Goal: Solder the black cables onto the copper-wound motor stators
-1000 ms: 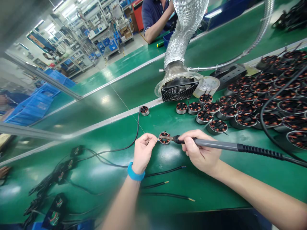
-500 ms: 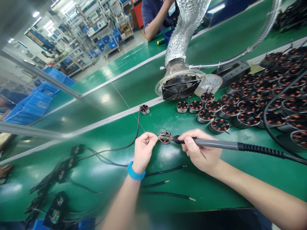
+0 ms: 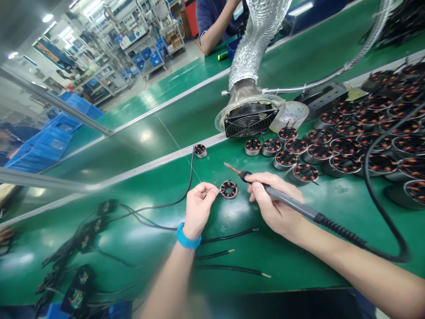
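My right hand (image 3: 277, 201) is wrapped around a grey soldering iron (image 3: 287, 201), its bare tip pointing up and left above the green bench top. With thumb and forefinger pinched together, my left hand (image 3: 201, 206) grips a thin wire (image 3: 219, 191) at the left edge of a small motor stator (image 3: 229, 189). The stator, a ring of copper windings, rests on the bench below the iron's tip and apart from it. How the wire runs inside my left fingers is hidden. A blue band (image 3: 188, 237) circles my left wrist.
Several stators in metal cups (image 3: 345, 159) crowd the right side. A fume extractor (image 3: 250, 120) with a foil duct stands behind. Black cables (image 3: 232, 235) with stripped ends lie in front; another stator with a cable (image 3: 200, 151) sits at the rail. A person's arm (image 3: 215, 33) is across the bench.
My right hand has tilted the soldering iron's tip up and away from the stator, uncovering the ring. The iron's cord has swung down. My left hand keeps its pinch in place.
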A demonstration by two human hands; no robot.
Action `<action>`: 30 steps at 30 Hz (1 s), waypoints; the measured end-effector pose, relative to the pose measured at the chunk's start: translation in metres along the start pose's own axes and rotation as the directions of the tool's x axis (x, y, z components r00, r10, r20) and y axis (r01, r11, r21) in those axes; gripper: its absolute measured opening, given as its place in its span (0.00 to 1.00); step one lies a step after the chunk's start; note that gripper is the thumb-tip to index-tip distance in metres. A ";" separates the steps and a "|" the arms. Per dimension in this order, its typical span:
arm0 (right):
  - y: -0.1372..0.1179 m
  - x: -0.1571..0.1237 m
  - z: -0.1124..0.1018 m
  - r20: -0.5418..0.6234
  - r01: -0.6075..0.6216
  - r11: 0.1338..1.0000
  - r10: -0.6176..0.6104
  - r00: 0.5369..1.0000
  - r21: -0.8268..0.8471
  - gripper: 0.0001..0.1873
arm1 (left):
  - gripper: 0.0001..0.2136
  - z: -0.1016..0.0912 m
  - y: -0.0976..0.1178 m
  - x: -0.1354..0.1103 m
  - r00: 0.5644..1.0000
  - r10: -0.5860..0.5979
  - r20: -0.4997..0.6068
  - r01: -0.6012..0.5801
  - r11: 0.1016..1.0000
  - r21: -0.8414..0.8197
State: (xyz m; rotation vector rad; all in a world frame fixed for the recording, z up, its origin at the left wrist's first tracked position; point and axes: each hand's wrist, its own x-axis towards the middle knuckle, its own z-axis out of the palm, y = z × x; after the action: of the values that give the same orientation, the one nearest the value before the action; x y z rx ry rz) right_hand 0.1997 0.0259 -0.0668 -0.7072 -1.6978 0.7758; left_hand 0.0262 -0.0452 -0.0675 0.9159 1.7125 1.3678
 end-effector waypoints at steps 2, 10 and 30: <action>0.000 0.002 0.002 0.035 0.031 0.999 -0.031 0.999 -0.014 0.09 | 0.09 0.000 0.000 0.000 1.000 0.001 -0.003 -0.001 1.000 0.004; 0.012 -0.001 0.012 0.225 0.033 0.995 -0.012 0.974 -0.090 0.28 | 0.10 0.001 0.001 0.000 1.000 0.009 0.009 -0.009 1.000 0.001; 0.001 -0.002 -0.006 0.079 0.307 0.935 -0.325 0.942 0.178 0.10 | 0.08 0.000 -0.001 0.000 1.000 0.016 0.017 -0.016 1.000 -0.007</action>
State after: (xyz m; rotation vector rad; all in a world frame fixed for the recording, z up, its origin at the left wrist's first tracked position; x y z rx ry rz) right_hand 0.2056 0.0257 -0.0671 -0.2714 -1.7656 0.7227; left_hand 0.0261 -0.0452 -0.0686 0.9368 1.6901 1.3714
